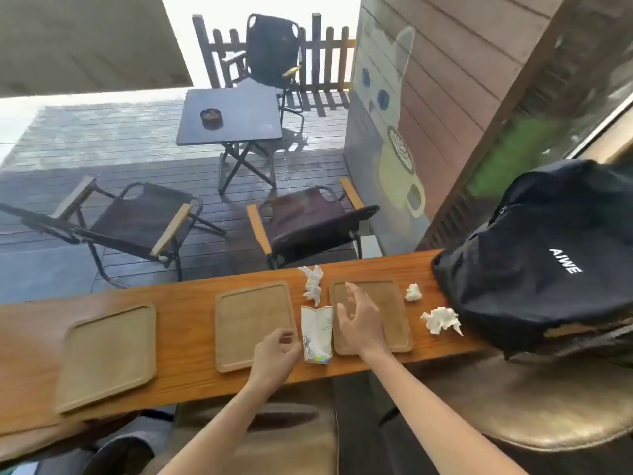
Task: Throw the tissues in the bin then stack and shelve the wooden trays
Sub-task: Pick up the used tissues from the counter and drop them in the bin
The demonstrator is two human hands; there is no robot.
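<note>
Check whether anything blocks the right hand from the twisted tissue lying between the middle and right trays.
Nothing visible does. The right hand hovers open over the right tray, and the twisted tissue lies just to its left on bare counter, beyond the flattened paper packet.

- Long wooden counter [185,313].
- Three wooden trays [106,358] [253,323] [394,313] flat on it.
- Crumpled tissues [312,284] [413,292] [441,319] between and right of trays.
- Printed paper packet [317,334].
- Black backpack [541,258] at right end.
</note>
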